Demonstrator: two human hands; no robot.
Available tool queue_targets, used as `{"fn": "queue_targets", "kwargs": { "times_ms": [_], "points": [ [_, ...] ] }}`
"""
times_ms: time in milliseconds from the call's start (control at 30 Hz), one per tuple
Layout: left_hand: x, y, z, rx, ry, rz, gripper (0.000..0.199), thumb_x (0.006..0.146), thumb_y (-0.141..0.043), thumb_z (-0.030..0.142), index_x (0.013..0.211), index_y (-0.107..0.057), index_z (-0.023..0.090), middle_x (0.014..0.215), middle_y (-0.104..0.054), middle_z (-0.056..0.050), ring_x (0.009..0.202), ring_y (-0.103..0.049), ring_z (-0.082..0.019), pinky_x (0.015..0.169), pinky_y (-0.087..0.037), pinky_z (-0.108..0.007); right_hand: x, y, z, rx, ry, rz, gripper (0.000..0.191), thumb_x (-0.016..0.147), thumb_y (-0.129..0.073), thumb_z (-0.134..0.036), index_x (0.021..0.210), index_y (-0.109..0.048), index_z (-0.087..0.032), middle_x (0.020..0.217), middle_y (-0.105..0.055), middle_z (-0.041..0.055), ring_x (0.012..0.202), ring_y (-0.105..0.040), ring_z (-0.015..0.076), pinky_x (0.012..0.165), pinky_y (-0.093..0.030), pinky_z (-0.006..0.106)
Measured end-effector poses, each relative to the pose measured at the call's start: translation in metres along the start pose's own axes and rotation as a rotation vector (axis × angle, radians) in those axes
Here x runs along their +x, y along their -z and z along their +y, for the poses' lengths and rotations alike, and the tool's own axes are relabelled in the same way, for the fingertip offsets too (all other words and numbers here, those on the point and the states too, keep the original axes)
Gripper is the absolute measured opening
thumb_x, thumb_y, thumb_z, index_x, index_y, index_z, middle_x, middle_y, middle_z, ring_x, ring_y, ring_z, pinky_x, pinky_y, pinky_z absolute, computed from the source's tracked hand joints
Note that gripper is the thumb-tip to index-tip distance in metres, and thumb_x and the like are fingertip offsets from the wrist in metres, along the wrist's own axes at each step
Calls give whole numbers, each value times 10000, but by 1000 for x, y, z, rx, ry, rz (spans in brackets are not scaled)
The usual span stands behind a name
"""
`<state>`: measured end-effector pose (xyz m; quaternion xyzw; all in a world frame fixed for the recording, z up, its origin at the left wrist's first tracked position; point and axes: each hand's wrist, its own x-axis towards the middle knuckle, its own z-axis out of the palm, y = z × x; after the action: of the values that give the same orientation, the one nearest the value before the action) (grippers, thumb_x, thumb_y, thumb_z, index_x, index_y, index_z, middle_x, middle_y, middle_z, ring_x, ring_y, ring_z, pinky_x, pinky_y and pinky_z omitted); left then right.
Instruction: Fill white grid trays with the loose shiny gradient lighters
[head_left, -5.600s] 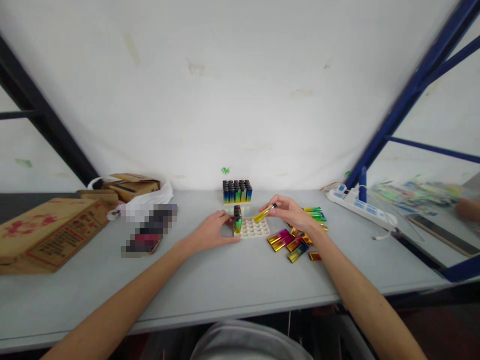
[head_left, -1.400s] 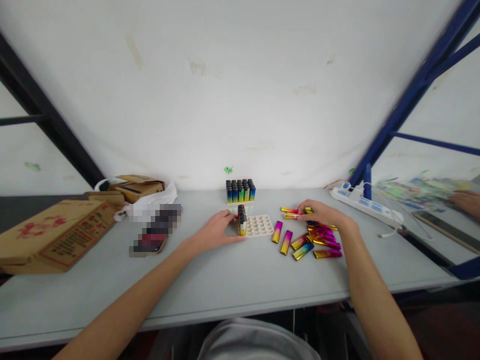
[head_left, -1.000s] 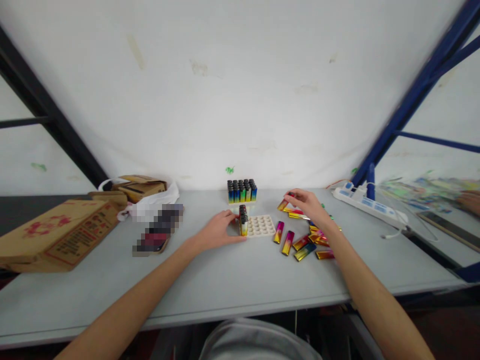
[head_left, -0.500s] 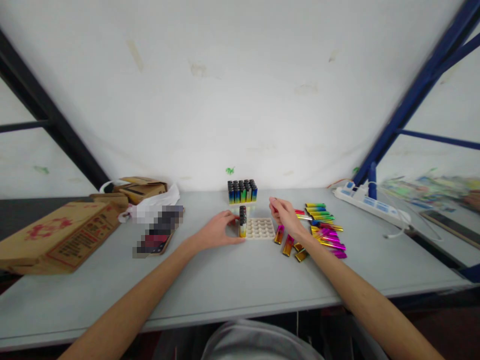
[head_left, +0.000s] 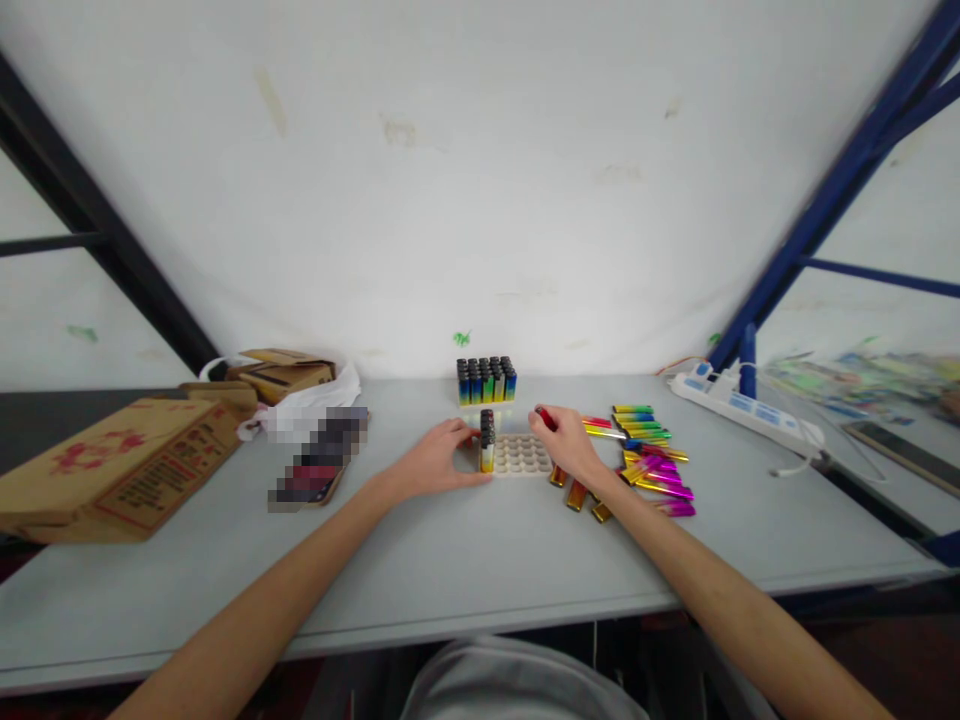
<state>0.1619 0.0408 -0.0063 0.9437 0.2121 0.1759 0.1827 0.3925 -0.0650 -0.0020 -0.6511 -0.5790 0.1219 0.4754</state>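
Note:
My left hand (head_left: 439,460) rests at the left end of a white tray with round holes (head_left: 523,455), its thumb and fingers around a row of upright black-topped lighters (head_left: 487,442). The grip looks loose, with fingertips at both ends of the row. Over the tray's right part, my right hand (head_left: 562,435) is closed on a red lighter (head_left: 548,418). To its right lie loose lighters in green (head_left: 636,422), magenta (head_left: 671,487) and gold (head_left: 576,495). A full block of upright blue and green lighters (head_left: 486,382) stands behind the tray.
Cardboard boxes (head_left: 112,460), a white plastic bag (head_left: 330,392) and a partly blurred phone (head_left: 322,470) lie on the left. A white power strip (head_left: 750,408) with cables is at the right, before a blue metal frame (head_left: 817,190). Another phone (head_left: 911,458) lies far right.
My right hand has moved slightly left and down over the tray, and the red lighter in it now shows clearly. My left hand has stayed at the row.

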Motion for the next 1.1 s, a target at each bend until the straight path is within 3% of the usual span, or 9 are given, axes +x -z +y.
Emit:
{"fn": "queue_targets", "kwargs": {
  "times_ms": [167,400,600,733,867,1000,1100],
  "points": [
    [0,1,2,8,6,-6,602,737,-767,618,1128,-705,165,1027,-681,-109,951,-645,-297,895,-527,-412,0,-2,4,-20,11,-9,424,899,-498,-500,619,-362,-211,584,-299,-41,575,-291,115,552,-208,273],
    [1,0,1,8,9,1,600,725,-767,642,1093,-712,171,1018,-683,-105,937,-642,-293,886,-531,-413,1,-2,4,-28,43,-34,263,866,-480,-348,647,-427,-212,599,-384,-40,583,-349,130,565,-246,270],
    [0,0,2,5,17,5,585,720,-776,629,1086,-709,177,1020,-681,-103,947,-646,-300,887,-532,-413,1,0,1,-36,102,-118,344,993,-464,-518,807,-502,-232,680,-515,-31,641,-465,159,608,-338,268],
    [0,1,2,0,11,2,584,726,-775,623,1100,-706,179,1038,-684,-107,965,-652,-310,914,-527,-425,3,2,1,41,128,-224,325,1036,-412,-511,952,-555,-232,801,-620,3,698,-564,173,661,-419,280],
    [0,1,3,8,8,-2,588,736,-770,619,1117,-702,177,1073,-689,-121,1002,-651,-323,926,-526,-428,5,3,0,-84,258,-182,349,1025,-465,-501,849,-572,-219,867,-638,49,795,-581,196,734,-429,299],
    [0,0,2,11,0,3,603,737,-775,613,1139,-697,170,1065,-691,-120,1009,-654,-326,931,-527,-431,6,1,0,-174,201,-155,364,1040,-455,-497,818,-544,-223,700,-602,6,635,-527,176,650,-371,294],
    [0,0,2,15,1,3,616,733,-779,612,1150,-698,166,1071,-693,-123,1008,-656,-329,927,-528,-432,6,0,0,-158,219,-170,311,1047,-473,-464,878,-562,-219,795,-676,30,699,-586,188,688,-391,292]
  ]
}}
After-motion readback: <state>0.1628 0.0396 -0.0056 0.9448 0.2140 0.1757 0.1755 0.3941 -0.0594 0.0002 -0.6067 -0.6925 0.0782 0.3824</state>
